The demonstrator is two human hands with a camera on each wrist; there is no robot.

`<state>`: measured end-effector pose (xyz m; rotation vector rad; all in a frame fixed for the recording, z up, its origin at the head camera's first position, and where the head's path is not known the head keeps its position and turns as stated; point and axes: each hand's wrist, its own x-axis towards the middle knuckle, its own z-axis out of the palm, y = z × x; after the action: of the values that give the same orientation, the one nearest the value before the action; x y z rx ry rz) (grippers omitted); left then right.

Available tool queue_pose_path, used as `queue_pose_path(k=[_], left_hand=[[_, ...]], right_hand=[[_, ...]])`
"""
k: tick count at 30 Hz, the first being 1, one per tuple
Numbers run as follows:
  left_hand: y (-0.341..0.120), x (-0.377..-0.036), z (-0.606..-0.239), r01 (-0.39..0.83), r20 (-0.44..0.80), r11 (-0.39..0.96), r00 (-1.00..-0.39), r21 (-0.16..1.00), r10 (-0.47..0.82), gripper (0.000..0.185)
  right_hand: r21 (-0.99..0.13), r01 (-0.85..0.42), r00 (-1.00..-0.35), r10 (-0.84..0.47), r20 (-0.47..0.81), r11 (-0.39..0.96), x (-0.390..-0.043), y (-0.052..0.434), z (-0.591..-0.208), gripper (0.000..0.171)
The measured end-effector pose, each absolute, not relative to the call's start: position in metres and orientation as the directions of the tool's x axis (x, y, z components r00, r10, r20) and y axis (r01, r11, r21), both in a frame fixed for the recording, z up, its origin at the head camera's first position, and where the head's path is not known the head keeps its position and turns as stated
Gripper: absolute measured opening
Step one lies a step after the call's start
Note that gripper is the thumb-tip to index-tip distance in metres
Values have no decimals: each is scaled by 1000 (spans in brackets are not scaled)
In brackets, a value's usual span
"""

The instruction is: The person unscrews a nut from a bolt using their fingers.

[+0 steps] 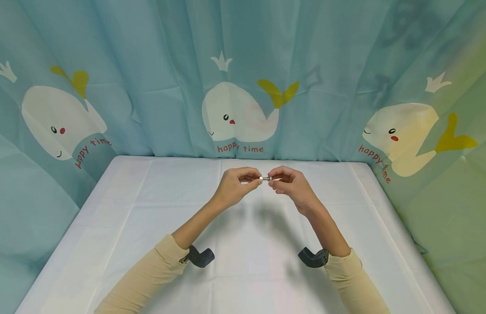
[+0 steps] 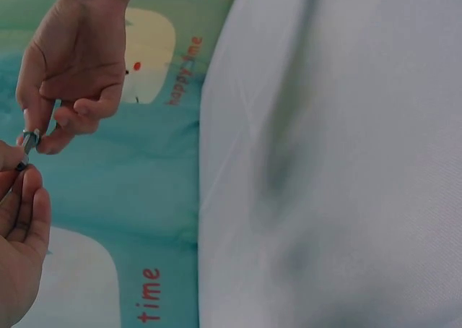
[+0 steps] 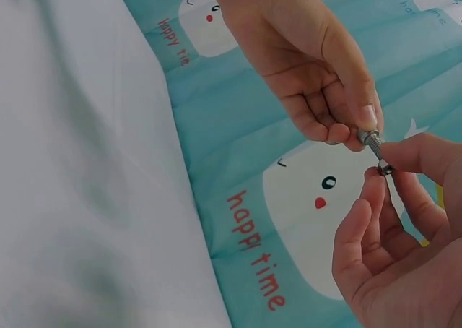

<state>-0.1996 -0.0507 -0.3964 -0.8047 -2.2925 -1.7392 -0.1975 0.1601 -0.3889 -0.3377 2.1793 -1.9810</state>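
Both hands are raised above the white table (image 1: 148, 226) and meet over its far middle. Between them is a small metal bolt (image 1: 265, 178) with a nut on it. My left hand (image 1: 258, 181) pinches one end of the bolt with thumb and forefinger. My right hand (image 1: 271, 181) pinches the other end. In the right wrist view the left hand (image 3: 361, 129) grips the bolt (image 3: 373, 145) at its head, while the right hand (image 3: 379, 176) holds the nut (image 3: 385, 169) at the tip. The left wrist view shows the bolt (image 2: 29, 144) between the right hand (image 2: 36, 136) above and the left hand (image 2: 18, 173) below.
A teal curtain (image 1: 148, 65) printed with white whales closes off the back and both sides of the table. Black wrist cameras (image 1: 200, 256) sit on both beige sleeves. The white cloth on the table shows only the shadows of the arms.
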Motion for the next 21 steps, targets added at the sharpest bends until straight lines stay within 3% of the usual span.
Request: queue_pose_path(k=[7,15,21], left_hand=[[-51,-200,-397,505,436,176,-842,845,318,6],[-50,-200,-397,509,442,162,-837,845,322,6],[-50,-200,-397,507,438,167,-838,846,325,7]], right_hand=[[-999,-40,-953,-303,27,36,-198,159,-389,24],[-993,61,-961,-265,-86,102,-196,156,-385,30],[-997,29,-964,-262,-48,77,-197,157,-387,23]])
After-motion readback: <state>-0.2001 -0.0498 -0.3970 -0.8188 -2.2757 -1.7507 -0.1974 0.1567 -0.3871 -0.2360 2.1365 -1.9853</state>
